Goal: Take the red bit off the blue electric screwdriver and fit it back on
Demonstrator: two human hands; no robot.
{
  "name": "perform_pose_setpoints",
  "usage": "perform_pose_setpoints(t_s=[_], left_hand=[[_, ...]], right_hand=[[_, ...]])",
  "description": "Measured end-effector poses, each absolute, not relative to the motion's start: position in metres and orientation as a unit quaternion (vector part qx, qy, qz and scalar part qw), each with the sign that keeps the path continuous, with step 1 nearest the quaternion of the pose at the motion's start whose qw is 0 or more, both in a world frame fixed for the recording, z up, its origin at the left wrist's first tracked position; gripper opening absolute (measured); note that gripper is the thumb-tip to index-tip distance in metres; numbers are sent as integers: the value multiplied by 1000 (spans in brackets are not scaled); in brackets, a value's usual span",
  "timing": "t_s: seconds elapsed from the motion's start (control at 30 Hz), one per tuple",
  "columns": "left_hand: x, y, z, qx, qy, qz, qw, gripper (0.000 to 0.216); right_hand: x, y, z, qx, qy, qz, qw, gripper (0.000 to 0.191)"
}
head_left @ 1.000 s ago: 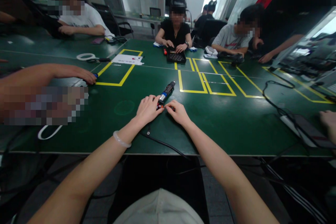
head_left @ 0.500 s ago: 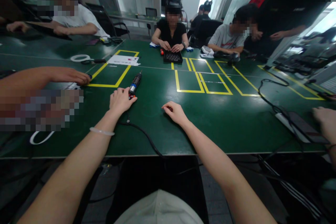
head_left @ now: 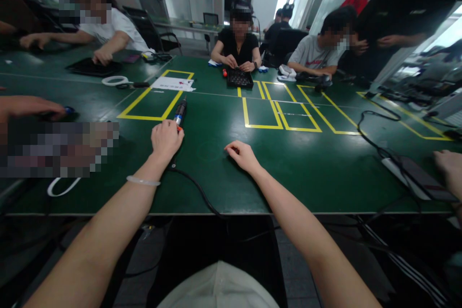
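My left hand (head_left: 166, 140) is closed around the handle of an electric screwdriver (head_left: 179, 111), black with a blue band. It lies on the green table (head_left: 216, 180) with its tip pointing away from me, and its rear end is covered by my fingers. From near the wrist a black cable (head_left: 197, 185) runs over the table towards the front edge. My right hand (head_left: 243, 154) rests on the table to the right, fingers curled in and thumb against them. Whatever may be inside those fingers is hidden.
Yellow tape frames (head_left: 265, 127) mark the table. White paper (head_left: 173, 83), a roll of white tape (head_left: 114, 81) and a black tray (head_left: 94, 66) lie left of centre. Another black tray (head_left: 240, 78) is before a person opposite. A co-worker's hand (head_left: 48, 107) is at left; a dark flat device (head_left: 420, 175) lies right.
My left hand has closed further over the screwdriver, which has swung slightly left. At left, a co-worker's hand has drawn back leftwards. The far-left person's black tray now lies flat on the table.
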State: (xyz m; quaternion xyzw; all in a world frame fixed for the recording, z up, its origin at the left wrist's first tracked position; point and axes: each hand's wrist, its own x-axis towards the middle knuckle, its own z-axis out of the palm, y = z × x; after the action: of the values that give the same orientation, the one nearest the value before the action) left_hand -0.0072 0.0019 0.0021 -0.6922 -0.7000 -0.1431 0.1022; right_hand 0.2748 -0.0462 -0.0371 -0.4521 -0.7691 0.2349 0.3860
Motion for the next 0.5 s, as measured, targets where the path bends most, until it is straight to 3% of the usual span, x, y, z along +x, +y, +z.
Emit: perform_pose_setpoints(t_s=[0.2, 0.33, 0.5], left_hand=[[7, -3, 3, -739, -636, -216, 55, 44], [41, -8, -6, -818, -488, -262, -154, 44], [75, -18, -15, -782, -393, -275, -398, 60]], right_hand=[[275, -45, -40, -450, -755, 262, 400, 16], [276, -41, -44, -449, -722, 315, 421, 18], [274, -37, -50, -423, -679, 394, 453, 29]])
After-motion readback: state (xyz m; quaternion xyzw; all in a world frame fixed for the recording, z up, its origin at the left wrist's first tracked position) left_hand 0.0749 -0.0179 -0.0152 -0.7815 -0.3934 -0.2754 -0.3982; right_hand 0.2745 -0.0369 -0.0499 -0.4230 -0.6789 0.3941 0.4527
